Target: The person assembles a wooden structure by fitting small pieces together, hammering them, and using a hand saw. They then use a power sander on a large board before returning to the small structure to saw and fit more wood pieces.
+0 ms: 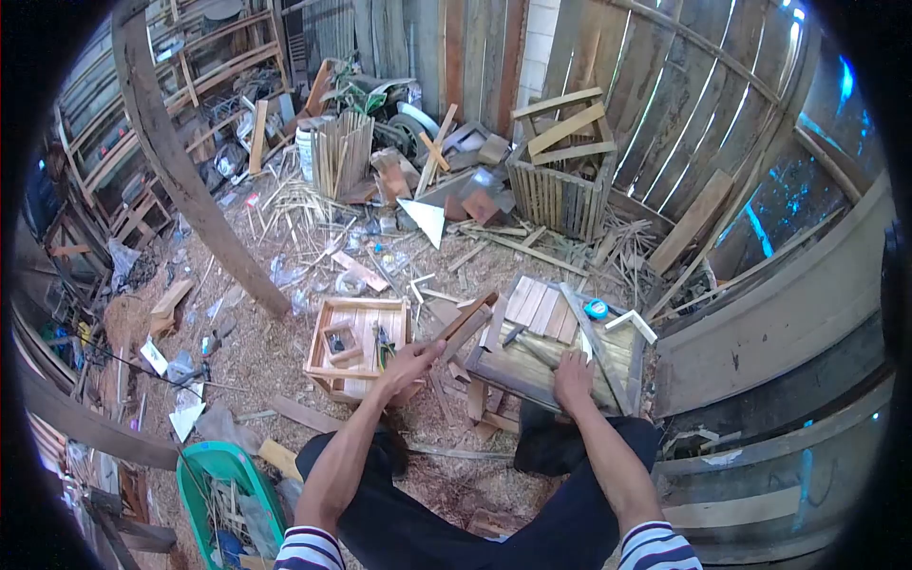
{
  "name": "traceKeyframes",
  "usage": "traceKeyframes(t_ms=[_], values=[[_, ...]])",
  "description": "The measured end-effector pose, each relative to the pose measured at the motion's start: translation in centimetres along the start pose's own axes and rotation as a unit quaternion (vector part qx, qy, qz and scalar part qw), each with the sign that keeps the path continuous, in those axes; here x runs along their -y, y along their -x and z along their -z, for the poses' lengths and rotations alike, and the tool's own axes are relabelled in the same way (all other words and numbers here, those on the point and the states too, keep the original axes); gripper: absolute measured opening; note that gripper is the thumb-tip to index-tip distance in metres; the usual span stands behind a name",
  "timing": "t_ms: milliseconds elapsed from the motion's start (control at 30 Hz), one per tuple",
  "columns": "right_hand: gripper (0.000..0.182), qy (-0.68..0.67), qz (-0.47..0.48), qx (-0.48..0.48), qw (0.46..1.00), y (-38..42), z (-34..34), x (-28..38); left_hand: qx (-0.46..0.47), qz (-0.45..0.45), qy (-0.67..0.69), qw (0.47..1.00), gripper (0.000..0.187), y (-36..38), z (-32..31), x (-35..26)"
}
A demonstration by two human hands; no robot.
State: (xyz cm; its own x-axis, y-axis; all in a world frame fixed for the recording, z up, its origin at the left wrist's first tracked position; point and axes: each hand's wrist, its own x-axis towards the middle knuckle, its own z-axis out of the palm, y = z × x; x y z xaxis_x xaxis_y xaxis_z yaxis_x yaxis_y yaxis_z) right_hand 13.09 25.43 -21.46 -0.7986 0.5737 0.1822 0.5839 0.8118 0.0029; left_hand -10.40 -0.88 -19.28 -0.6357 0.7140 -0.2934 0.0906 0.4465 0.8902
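Observation:
My left hand [408, 363] grips the lower end of a short wooden slat [465, 323] that slants up to the right, between a shallow wooden tray [359, 309] and a slatted wooden panel [541, 342]. My right hand [573, 372] rests flat on the near edge of that panel. A hammer [513, 334] lies on the panel's slats. A blue tape measure [596, 309] sits near its far right corner. Pliers [383, 348] and small wood blocks lie in the tray.
A slatted crate [560, 185] stands at the back by the plank wall. A thick leaning post [180, 171] crosses the left. A green basket [223, 494] is near my left knee. Offcuts, sawdust and scrap wood litter the ground. A grey board wall [779, 323] runs along the right.

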Motion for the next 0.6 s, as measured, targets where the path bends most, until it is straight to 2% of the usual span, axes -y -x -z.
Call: traceKeyframes(t_ms=[33, 100, 167, 200, 267, 300, 367, 400, 433, 467, 500, 567, 600], values=[[0.032, 0.024, -0.02, -0.006, 0.999, -0.7, 1.5, 0.9, 0.034, 0.011, 0.014, 0.999, 0.073, 0.1, 0.0, -0.8], [0.035, -0.215, 0.04, -0.065, 0.974, -2.0, 4.3, 2.5, 0.057, -0.008, 0.028, 0.998, 0.067, 0.4, -0.3, -1.9], [0.045, -0.429, 0.067, -0.06, 0.899, -3.1, 7.7, 4.3, 0.12, -0.015, 0.094, 0.988, 0.056, 1.1, -0.7, -3.5], [0.045, -0.43, 0.061, -0.062, 0.899, -3.2, 9.0, 5.1, 0.131, 0.014, 0.137, 0.982, 0.038, 2.4, -0.9, -5.4], [0.053, -0.637, -0.01, 0.005, 0.771, -3.7, 11.2, 5.6, 0.148, 0.014, 0.17, 0.974, 0.036, 3.2, -1.7, -6.6], [0.053, -0.637, -0.012, 0.001, 0.771, -4.4, 11.7, 5.0, 0.157, 0.014, 0.205, 0.966, 0.034, 3.5, -1.9, -7.3], [0.05, -0.642, 0.171, 0.159, 0.73, -5.4, 12.3, 4.5, 0.176, -0.007, 0.189, 0.966, 0.03, 3.6, -1.9, -7.1], [0.044, -0.673, 0.13, 0.211, 0.697, -5.8, 13.5, 5.1, 0.189, 0.096, 0.177, 0.961, 0.027, 2.8, -1.4, -6.2], [0.04, -0.689, 0.144, 0.187, 0.685, -5.8, 13.3, 5.4, 0.2, 0.197, 0.164, 0.946, 0.025, 2.1, -1.1, -5.3], [0.039, -0.668, 0.15, 0.171, 0.709, -6.1, 13.1, 5.5, 0.248, 0.118, 0.131, 0.953, 0.029, 2.4, -0.9, -5.7], [0.037, -0.644, 0.158, 0.154, 0.733, -6.5, 13.2, 5.7, 0.246, 0.118, 0.133, 0.953, 0.029, 2.5, -1.1, -6.6], [0.035, -0.638, 0.124, 0.151, 0.744, -6.8, 13.2, 6.0, 0.197, -0.018, 0.161, 0.967, 0.052, 2.5, -2.1, -8.0], [0.033, -0.632, 0.089, 0.148, 0.755, -6.8, 13.1, 6.1, 0.146, 0.016, 0.198, 0.969, 0.055, 1.7, -2.5, -8.2]])
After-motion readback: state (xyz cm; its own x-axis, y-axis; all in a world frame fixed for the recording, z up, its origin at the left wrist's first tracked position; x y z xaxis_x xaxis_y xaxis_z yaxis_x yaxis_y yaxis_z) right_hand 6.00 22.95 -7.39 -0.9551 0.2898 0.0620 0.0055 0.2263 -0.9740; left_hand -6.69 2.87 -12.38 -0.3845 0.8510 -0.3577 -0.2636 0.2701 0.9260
